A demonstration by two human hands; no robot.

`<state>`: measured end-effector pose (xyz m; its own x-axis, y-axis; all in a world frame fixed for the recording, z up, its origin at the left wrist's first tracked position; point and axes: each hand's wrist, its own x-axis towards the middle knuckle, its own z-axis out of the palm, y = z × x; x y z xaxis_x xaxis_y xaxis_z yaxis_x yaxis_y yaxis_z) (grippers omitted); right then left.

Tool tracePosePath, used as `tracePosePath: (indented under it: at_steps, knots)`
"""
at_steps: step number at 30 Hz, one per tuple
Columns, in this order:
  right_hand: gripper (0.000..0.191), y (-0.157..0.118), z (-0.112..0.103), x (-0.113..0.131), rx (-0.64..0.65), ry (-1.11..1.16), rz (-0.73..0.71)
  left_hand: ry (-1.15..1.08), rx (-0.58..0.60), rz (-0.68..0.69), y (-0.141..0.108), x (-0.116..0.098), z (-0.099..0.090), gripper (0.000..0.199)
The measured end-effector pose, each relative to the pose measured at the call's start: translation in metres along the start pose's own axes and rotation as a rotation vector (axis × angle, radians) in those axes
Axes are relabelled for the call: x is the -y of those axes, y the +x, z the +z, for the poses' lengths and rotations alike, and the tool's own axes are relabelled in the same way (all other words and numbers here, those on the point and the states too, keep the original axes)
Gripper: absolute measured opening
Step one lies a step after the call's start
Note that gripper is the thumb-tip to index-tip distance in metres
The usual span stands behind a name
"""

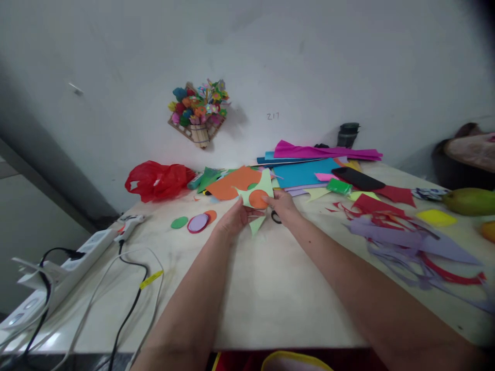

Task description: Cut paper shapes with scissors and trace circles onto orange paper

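Above the middle of the table, a pale green paper piece (267,181) with an irregular cut edge is between my two hands. An orange paper circle (257,200) lies against its face. My left hand (236,217) pinches the pale green paper at its left side. Closed at the right edge, my right hand (283,205) has its thumb on the orange circle and its fingers behind the pale green paper. A black ring-shaped handle (276,217) shows beside my right wrist, the rest hidden. Below the hands hangs or lies a pale green scrap (256,225); I cannot tell which.
Left of my hands lie a green circle (180,222) and stacked circles with a lilac one (198,222) on top. A red plastic bag (158,180), coloured sheets (305,173) and a phone (358,179) sit behind. Lilac scraps (402,237) spread right; a power strip (73,265) and cables lie left.
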<state>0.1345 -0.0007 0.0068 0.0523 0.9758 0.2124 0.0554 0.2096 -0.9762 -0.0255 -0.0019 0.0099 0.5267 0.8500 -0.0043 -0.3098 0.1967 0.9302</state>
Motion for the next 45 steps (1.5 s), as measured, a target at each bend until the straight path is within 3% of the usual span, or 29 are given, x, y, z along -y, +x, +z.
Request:
tracePosePath:
  at_steps: [3,7,10,15,22,32,35,39,43,45]
  knots:
    - [0.031,-0.001,0.005,-0.002,-0.133,0.128,0.007,0.107,-0.049,0.065,0.006,0.013,0.014,0.049]
    - [0.027,-0.002,0.009,-0.006,-0.167,0.124,0.022,0.163,-0.321,0.165,0.013,0.024,0.031,0.043]
    - [0.024,-0.002,0.010,-0.010,-0.154,0.074,0.028,0.101,-0.396,0.208,0.013,0.026,0.038,0.040]
    - [0.026,-0.003,0.010,-0.010,-0.168,0.049,0.004,0.006,-0.414,0.225,0.014,0.025,0.036,0.038]
    - [0.027,-0.005,0.009,-0.006,-0.125,0.175,0.085,0.061,-0.501,0.220,0.017,0.026,0.031,0.031]
    - [0.034,-0.001,0.012,-0.011,-0.087,0.377,0.074,0.033,-0.355,0.249,0.014,0.024,0.029,0.037]
    - [0.032,-0.001,0.014,-0.013,-0.085,0.373,0.089,0.057,-0.360,0.244,0.013,0.023,0.028,0.034]
    - [0.024,0.000,0.007,-0.011,-0.083,0.132,0.024,0.083,-0.463,0.269,0.017,0.024,0.027,0.029]
    - [0.020,0.002,-0.015,0.000,-0.150,-0.483,-0.125,0.041,-0.580,0.292,0.020,0.024,0.020,0.025]
    - [0.019,0.001,-0.026,0.008,-0.162,-0.872,-0.097,0.012,-0.621,0.292,0.021,0.023,0.015,0.023]
